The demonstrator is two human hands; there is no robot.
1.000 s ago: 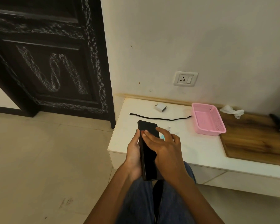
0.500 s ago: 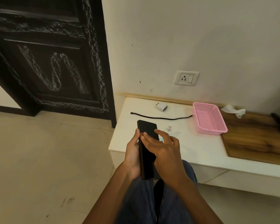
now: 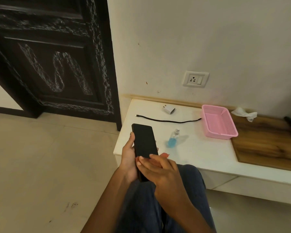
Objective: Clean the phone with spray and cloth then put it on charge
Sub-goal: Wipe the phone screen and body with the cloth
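A black phone [image 3: 144, 140] is held upright over my lap at the corner of the white counter [image 3: 200, 152]. My left hand [image 3: 128, 157] grips its left edge. My right hand [image 3: 160, 170] lies flat over the phone's lower end, pressing a small orange-red cloth [image 3: 165, 155] that shows only at the fingertips. A small spray bottle [image 3: 172, 140] of blue liquid stands on the counter just right of the phone. Farther back lie a black cable [image 3: 168, 121] and a white charger plug [image 3: 169, 109]. A wall socket [image 3: 195, 79] sits above them.
A pink plastic basket [image 3: 219, 122] stands right of the cable, with a crumpled white tissue [image 3: 244, 113] behind it on a wooden board [image 3: 267, 140]. A dark carved door [image 3: 54, 56] is at the left, and tiled floor lies below it.
My right hand has slid from the phone's upper half down to its lower end, uncovering the screen and the spray bottle behind. My left hand's grip has stayed.
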